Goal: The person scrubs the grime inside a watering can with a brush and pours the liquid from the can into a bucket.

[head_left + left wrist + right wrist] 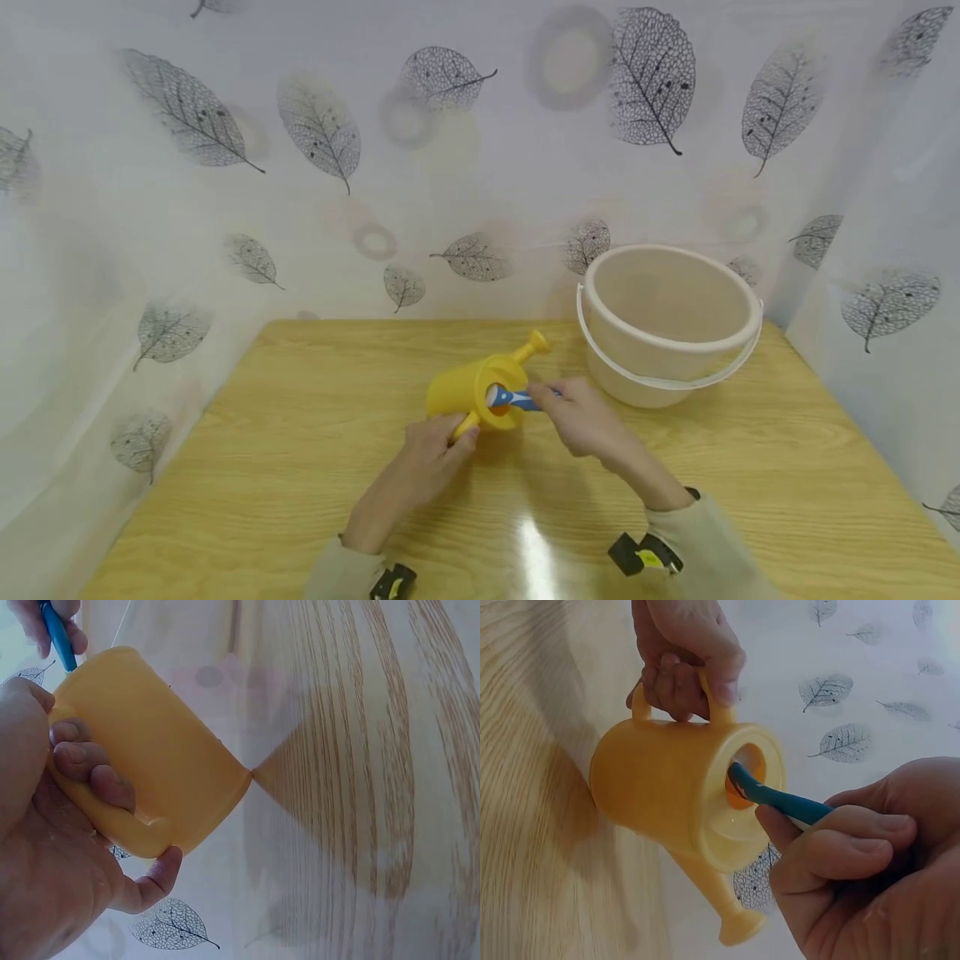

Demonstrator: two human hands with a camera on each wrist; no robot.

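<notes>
A yellow watering can (459, 387) is tilted over the table, its round opening toward the right and its spout (709, 889) on the far side. My left hand (431, 458) grips the can's handle (112, 821), fingers curled through the loop. The can's bottom edge meets its shadow at the tabletop in the left wrist view. My right hand (581, 417) holds a blue-handled brush (791, 804) by its handle. The brush's pale head is at the opening in the head view, partly hidden inside the can in the right wrist view.
A cream bucket (637, 367) with a white bail handle stands at the back right, just beyond my right hand. The wooden table (300, 433) reaches back to a leaf-patterned curtain (510, 167), which also hangs along both sides.
</notes>
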